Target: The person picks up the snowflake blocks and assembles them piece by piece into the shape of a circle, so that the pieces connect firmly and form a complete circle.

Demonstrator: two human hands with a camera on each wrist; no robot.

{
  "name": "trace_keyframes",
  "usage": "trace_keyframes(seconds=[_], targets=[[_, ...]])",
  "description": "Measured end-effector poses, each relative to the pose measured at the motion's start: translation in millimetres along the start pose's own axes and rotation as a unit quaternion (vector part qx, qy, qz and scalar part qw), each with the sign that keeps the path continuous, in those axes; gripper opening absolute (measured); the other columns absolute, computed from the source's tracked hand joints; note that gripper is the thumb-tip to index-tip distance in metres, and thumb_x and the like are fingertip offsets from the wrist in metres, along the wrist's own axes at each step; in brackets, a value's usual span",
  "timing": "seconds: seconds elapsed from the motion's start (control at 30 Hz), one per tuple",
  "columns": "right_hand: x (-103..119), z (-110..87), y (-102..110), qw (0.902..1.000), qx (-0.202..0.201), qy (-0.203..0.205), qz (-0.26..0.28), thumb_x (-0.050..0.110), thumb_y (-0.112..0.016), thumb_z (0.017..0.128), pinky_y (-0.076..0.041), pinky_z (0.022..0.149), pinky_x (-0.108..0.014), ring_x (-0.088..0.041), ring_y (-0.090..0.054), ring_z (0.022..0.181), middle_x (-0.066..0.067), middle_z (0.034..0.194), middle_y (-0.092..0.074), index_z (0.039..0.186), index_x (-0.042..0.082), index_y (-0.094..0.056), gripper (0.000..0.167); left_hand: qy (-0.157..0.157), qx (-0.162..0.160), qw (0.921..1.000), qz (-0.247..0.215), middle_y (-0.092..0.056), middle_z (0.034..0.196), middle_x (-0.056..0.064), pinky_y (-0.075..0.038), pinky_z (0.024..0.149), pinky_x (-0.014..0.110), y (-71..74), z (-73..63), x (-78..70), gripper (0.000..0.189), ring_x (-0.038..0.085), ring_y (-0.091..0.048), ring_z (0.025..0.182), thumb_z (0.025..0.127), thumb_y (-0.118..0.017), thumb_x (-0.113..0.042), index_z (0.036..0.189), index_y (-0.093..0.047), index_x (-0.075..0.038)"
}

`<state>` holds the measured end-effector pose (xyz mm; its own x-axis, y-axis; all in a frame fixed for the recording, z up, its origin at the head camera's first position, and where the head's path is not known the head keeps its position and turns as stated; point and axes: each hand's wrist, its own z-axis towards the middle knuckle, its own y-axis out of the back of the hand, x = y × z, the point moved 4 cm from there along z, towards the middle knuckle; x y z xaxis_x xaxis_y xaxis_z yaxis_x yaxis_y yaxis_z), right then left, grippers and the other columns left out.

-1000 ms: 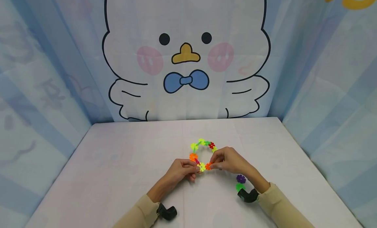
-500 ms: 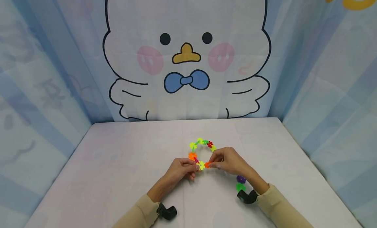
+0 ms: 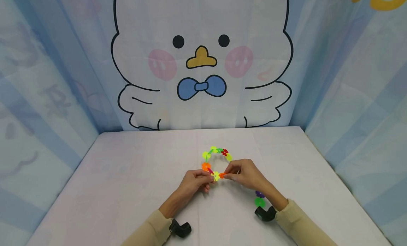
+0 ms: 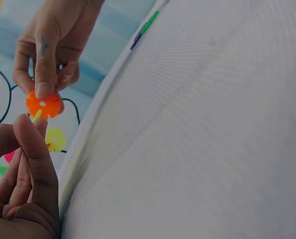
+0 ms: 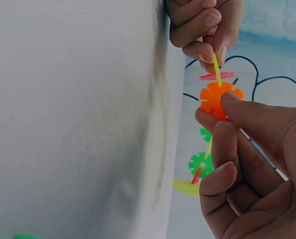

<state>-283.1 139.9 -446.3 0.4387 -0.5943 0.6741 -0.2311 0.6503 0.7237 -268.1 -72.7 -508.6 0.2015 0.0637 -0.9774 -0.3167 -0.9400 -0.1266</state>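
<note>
My L hand [image 3: 193,181] pinches the yellow plastic flower [image 3: 216,176], 6 o'clock on the bright plastic flower ring [image 3: 206,155]; my R hand [image 3: 245,171] pinches the orange plastic flower [image 3: 222,175], approx 5. Prob. sticking these two tog.; can't tell if they're locked. Next prob. needs a straight, firm push. A purple plastic flower [image 3: 259,194] and green plastic flower [image 3: 259,202] lie at 4 o'clock, purple partly hidden by my R arm [image 3: 276,193].
</note>
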Motion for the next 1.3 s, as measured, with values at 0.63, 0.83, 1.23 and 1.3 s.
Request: trace_keyframes(seconds=[0.63,0.83,1.23,1.3], targets=[[-1.6,0.3,-7.6,0.9980,-0.021,0.007,0.060,0.015,-0.086,0.089,-0.060,0.070,-0.021,-0.003,-0.072,0.075,0.003,0.087,-0.080,0.089,0.017,-0.081,0.005,0.018,-0.018,0.9995,-0.019,-0.080,0.090,0.006,-0.059,0.065,0.018,1.7,-1.4,-1.5,0.020,0.007,-0.062,0.063,0.099,-0.074,-0.013,0.109,-0.070,0.005],[-1.3,0.1,-9.3,0.9975,-0.031,0.012,0.062,0.014,-0.086,0.089,-0.060,0.071,-0.021,-0.004,-0.073,0.076,0.002,0.087,-0.080,0.090,0.015,-0.082,0.004,0.013,-0.016,0.9993,-0.030,-0.080,0.090,0.006,-0.058,0.064,0.018,2.2,-1.3,-1.2,0.017,0.007,-0.062,0.065,0.100,-0.073,-0.011,0.106,-0.070,0.005],[-0.7,0.0,-10.6,0.9958,-0.043,0.025,0.077,0.013,-0.086,0.088,-0.060,0.068,-0.022,-0.020,-0.077,0.075,0.000,0.087,-0.081,0.091,0.014,-0.082,0.005,0.018,-0.022,0.9984,-0.050,-0.078,0.085,0.003,-0.057,0.063,0.018,3.3,-0.4,1.1,0.009,0.008,-0.060,0.065,0.098,-0.074,-0.010,0.097,-0.071,-0.002],[-0.6,-0.1,-10.8,0.9954,-0.044,0.028,0.080,0.013,-0.086,0.088,-0.060,0.068,-0.022,-0.022,-0.078,0.076,0.000,0.087,-0.081,0.091,0.015,-0.082,0.005,0.017,-0.022,0.9981,-0.054,-0.078,0.084,0.002,-0.056,0.062,0.018,3.3,-0.6,0.9,0.008,0.008,-0.059,0.065,0.098,-0.074,-0.009,0.096,-0.071,-0.002]])
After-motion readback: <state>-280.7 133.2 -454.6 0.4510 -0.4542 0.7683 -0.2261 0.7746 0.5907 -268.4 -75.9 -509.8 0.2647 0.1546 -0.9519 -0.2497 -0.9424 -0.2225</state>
